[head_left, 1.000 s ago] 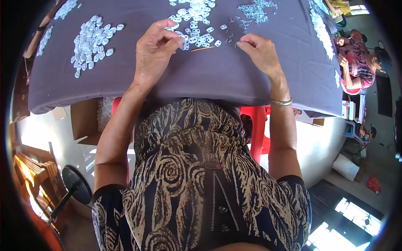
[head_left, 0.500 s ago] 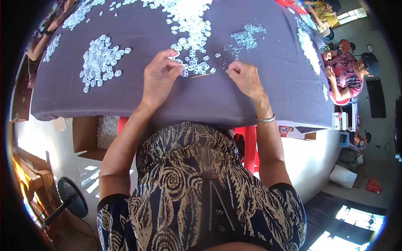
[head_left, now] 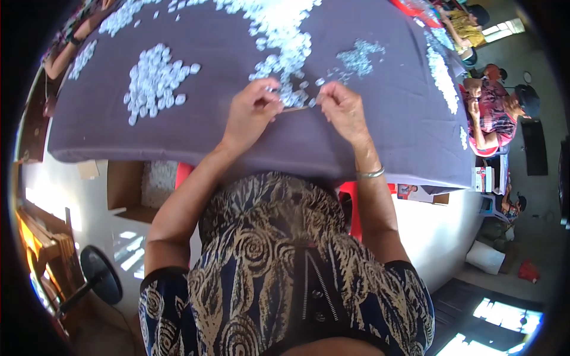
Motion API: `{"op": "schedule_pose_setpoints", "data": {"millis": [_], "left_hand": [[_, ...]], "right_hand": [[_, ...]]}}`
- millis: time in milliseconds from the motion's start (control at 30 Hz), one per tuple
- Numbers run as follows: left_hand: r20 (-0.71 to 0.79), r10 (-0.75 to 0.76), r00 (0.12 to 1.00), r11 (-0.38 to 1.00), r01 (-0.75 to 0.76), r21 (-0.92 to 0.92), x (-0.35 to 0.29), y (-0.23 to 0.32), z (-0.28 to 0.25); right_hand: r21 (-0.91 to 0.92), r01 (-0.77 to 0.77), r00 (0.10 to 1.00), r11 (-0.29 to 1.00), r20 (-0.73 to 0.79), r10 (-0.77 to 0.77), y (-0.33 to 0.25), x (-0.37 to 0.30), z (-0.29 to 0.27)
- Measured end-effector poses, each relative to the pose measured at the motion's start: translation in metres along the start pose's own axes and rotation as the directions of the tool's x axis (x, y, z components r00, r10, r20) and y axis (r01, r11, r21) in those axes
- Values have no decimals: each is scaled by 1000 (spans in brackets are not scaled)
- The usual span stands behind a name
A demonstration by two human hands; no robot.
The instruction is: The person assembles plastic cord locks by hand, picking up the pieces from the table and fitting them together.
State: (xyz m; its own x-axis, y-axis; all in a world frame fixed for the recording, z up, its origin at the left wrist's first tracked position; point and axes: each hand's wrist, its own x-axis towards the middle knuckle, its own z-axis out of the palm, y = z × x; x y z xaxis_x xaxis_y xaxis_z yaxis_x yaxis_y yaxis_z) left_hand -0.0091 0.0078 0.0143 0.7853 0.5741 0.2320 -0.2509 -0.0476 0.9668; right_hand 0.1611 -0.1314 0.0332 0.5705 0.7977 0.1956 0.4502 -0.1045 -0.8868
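My left hand (head_left: 252,113) is curled above the table, thumb and forefinger bent round a small white plastic piece that is partly hidden and blurred. Just to its right, my right hand (head_left: 343,110) has its thumb and fingertips pinched together; whatever is between them is too small to make out. Loose white plastic pieces (head_left: 292,98) with holes lie between and behind the hands. A thin wooden stick (head_left: 296,109) rests on the cloth beside them. Beyond my right hand is a scatter of small thin metal pins (head_left: 360,58).
A pile of white pieces (head_left: 155,80) lies to the left, and a larger heap (head_left: 279,29) stretches toward the far side. Dark grey cloth (head_left: 196,136) covers the table. A co-worker's arm (head_left: 62,59) is at the far left; other people (head_left: 493,110) sit along the right.
My left hand has shifted right, toward my right hand, so the gap between them is narrower. The right hand has turned slightly inward. The whole view has shifted a little.
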Motion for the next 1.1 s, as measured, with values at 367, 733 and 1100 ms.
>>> {"op": "schedule_pose_setpoints", "data": {"millis": [367,733,1100], "left_hand": [[23,-18,1000,1000,18,-14,5,-12,4],[6,-5,1000,1000,5,24,4,-16,6],[36,44,998,993,-48,109,4,-20,4]], "right_hand": [[15,151,972,988,179,-152,-24,19,28],[-99,188,956,977,247,-159,-28,18,30],[41,69,953,997,294,-78,-26,20,30]]}}
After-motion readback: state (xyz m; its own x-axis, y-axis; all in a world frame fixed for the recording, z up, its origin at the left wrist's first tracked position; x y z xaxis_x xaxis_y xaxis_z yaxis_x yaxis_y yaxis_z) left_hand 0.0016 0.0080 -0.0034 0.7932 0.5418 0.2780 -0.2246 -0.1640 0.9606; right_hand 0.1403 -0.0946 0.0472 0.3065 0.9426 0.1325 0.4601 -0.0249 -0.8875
